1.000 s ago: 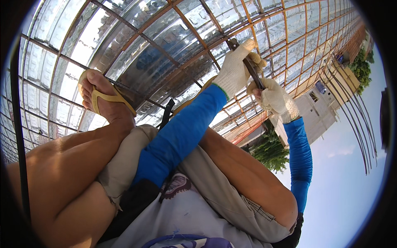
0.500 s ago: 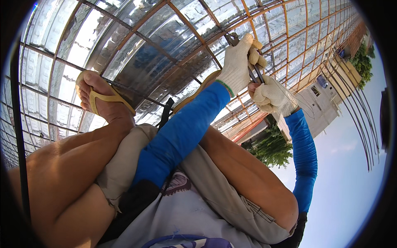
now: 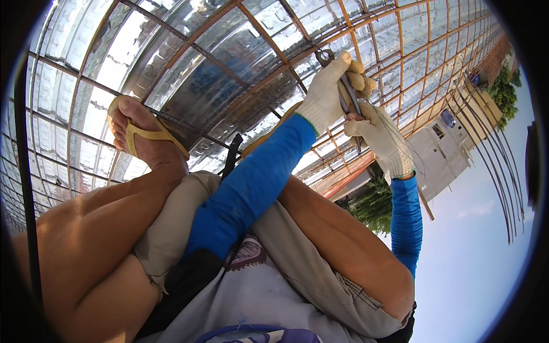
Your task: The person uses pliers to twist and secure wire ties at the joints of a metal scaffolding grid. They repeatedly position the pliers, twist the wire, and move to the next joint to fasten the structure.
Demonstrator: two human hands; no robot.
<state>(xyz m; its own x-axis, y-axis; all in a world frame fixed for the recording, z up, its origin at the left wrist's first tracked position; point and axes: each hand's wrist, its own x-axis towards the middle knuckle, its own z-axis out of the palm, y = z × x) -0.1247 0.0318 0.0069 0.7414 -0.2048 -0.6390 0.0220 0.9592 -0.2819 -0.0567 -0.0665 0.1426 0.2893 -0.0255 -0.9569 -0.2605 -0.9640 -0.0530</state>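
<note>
My left hand (image 3: pixel 325 94), in a cream knitted glove, is closed round a pair of dark metal pincers (image 3: pixel 347 97). The rounded pincer head (image 3: pixel 324 56) sticks out past the thumb, beside a rusty bar of the rebar mesh (image 3: pixel 286 62). Close by the handles is my gloved right hand (image 3: pixel 384 137), its fingers curled and a bare fingertip showing. Thin tie wires (image 3: pixel 413 150) trail in loops along this hand and seem to be held in it. Whether the right fingers also touch the handles is hard to tell.
Shiny metal decking (image 3: pixel 220 74) lies beneath the mesh. My sandalled foot (image 3: pixel 140 132) rests on the bars at left, and a second sandal is partly hidden behind my left forearm. Bent rebar ends (image 3: pixel 486 137) stick out at right, near a grey building (image 3: pixel 440 151) and trees (image 3: pixel 374 200).
My right hand has turned and lowered slightly, its forearm swinging left. The lower handle ends now show more. My left hand has shifted only a little, still gripping the pincers.
</note>
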